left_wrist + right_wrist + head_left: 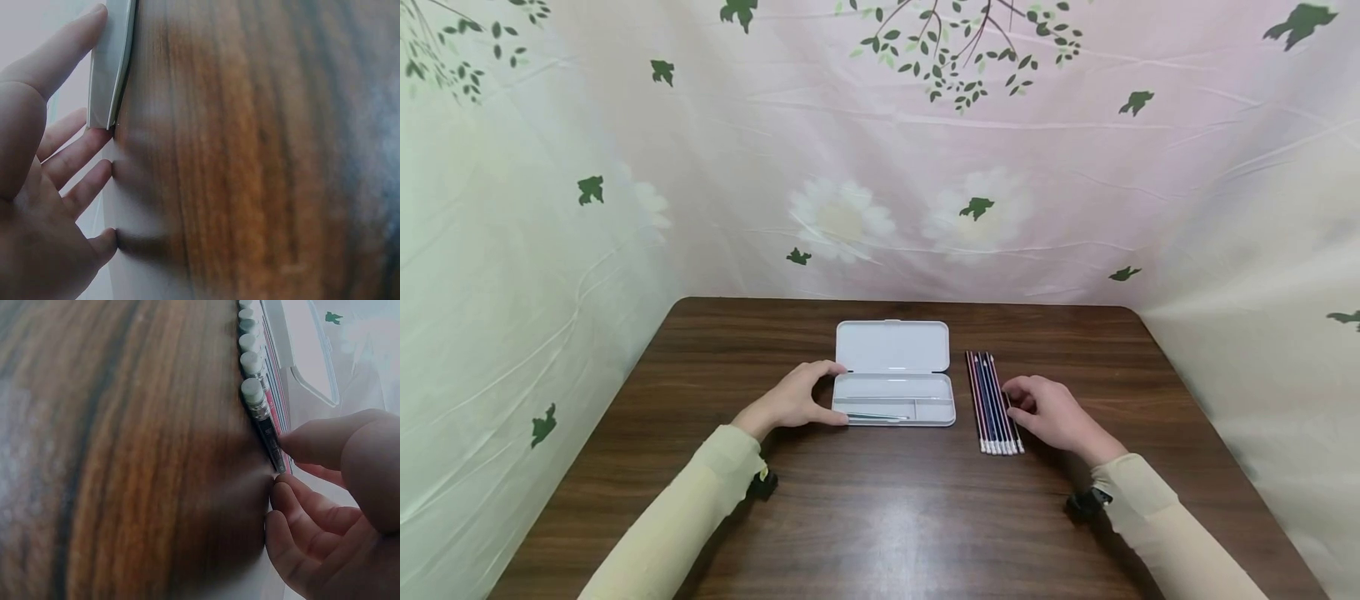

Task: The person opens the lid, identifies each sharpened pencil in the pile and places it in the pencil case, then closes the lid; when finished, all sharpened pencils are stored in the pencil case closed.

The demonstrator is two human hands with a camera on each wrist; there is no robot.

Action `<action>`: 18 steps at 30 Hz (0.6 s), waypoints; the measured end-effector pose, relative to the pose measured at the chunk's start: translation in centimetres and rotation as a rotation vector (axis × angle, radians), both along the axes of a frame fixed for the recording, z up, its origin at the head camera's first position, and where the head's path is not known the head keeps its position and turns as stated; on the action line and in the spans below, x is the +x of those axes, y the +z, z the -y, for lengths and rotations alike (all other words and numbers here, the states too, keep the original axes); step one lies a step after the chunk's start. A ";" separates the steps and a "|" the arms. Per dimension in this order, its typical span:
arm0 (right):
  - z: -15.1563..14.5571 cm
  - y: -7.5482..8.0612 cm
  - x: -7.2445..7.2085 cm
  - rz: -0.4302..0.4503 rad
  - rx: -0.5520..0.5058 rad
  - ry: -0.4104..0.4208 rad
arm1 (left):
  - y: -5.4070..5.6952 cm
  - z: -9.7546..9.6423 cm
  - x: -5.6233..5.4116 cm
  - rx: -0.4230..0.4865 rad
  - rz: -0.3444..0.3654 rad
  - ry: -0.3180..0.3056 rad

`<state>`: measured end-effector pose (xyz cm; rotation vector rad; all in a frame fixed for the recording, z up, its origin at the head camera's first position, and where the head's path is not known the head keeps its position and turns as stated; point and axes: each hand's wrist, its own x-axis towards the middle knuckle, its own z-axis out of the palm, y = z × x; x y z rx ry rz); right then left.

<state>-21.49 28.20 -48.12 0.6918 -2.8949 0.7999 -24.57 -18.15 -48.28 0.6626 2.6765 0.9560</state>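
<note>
A white pencil case point(892, 377) lies with its lid raised on the far side. My left hand point(793, 398) holds the left end of its tray, thumb at the near edge and index finger by the hinge. In the left wrist view the thumb rests against the case's wall point(111, 69). To the right, several dark and reddish striped pencils point(987, 400) lie side by side, white eraser ends toward me. At the row's right edge my right hand point(1060, 417) pinches the outermost pencil point(267, 431) between thumb and index finger.
Inside the case's near compartment lies a thin silvery stick point(877, 416); low dividers split the tray. The brown wooden table point(880, 500) has patterned cloth point(880, 150) hanging behind it and along both sides.
</note>
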 end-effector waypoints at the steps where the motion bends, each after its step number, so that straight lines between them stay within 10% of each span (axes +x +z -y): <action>1: 0.0 0.0 0.0 0.001 0.001 -0.003 | 0.0 0.0 0.0 0.001 0.003 0.002; 18: -0.3 0.4 0.1 0.062 0.043 -0.101 | 0.3 -0.1 0.2 0.011 0.003 0.000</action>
